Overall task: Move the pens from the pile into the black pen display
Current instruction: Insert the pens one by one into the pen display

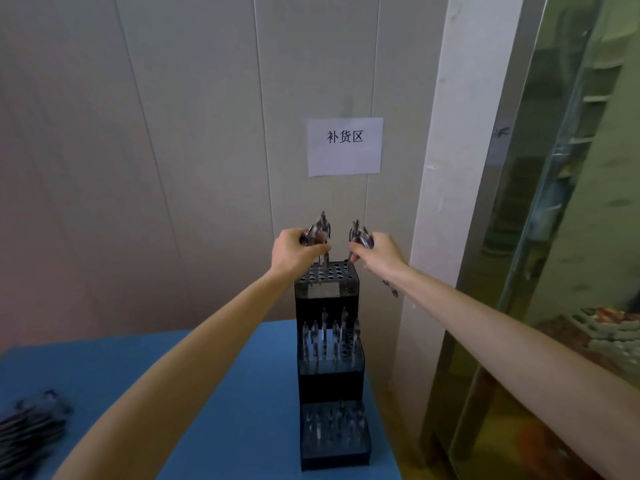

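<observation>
The person's left hand (292,252) is raised over the top tier of the black pen display (329,344), its grip curled around a small bunch of pens (319,232) whose ends fan out above the fingers; one pen from that bunch points straight down, its tip at or just inside a hole near the back of the top tier. The right hand (379,252) is at the same height on the other side, its grip closed around a second bunch of pens (360,235), fingertips just above the tier's far right corner; whether any pen from this bunch touches the display cannot be told. A single dark pen (390,288) shows below the right wrist, blurred, and whether anything supports it cannot be told.

The display is a tall stepped rack of three tiers, each topped with rows of round holes; it stands near the right edge of the blue worktop (225,393), close to the pale panelled wall (173,133). Pens stand upright in the middle tier and in the lowest tier; the top tier's holes are mostly open. The remaining pile of pens (29,433) lies at the left edge of the worktop, well apart from the display, dark and blurred. A white paper sign (345,146) with three printed characters is stuck to the wall above the hands; a glass door (554,237) with a metal frame stands to the right.
</observation>
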A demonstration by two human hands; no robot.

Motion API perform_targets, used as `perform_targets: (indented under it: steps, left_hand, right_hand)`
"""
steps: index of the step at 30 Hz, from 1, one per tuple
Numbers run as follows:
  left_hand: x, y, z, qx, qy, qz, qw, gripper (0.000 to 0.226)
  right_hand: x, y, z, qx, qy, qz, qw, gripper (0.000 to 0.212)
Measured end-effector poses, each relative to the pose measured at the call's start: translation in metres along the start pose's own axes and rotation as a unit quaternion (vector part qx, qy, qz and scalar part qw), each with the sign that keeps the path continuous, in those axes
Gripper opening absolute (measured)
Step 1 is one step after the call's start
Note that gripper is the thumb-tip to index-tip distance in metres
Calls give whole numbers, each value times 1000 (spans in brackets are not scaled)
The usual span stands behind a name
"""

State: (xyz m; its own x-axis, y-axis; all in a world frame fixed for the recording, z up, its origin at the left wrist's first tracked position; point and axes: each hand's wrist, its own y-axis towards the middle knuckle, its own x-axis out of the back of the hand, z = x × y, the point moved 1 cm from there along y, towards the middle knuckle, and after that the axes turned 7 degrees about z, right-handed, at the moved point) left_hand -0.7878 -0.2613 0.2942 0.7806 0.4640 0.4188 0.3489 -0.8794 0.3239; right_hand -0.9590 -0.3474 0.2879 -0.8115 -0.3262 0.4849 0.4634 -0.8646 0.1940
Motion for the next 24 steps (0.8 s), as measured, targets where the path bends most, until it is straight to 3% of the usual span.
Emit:
perform_targets:
  steps: [7, 18, 21, 24]
  left_hand:
    - [-13, 17, 19, 14, -9, 14, 1000, 12]
    - [-8, 33, 19, -28, 158, 87, 983, 13]
    - [-12, 33, 26, -14, 162, 95, 982, 15]
    - [-21, 28, 38, 9, 178, 115, 977, 19]
  right_hand:
    - [-1, 19, -22, 21, -44, 32, 998, 21]
    - [-2, 19, -40, 98, -19, 58, 993, 19]
    - [-7, 18, -45, 93, -41, 112, 989, 20]
    - [-11, 20, -48, 99, -55, 97, 989, 24]
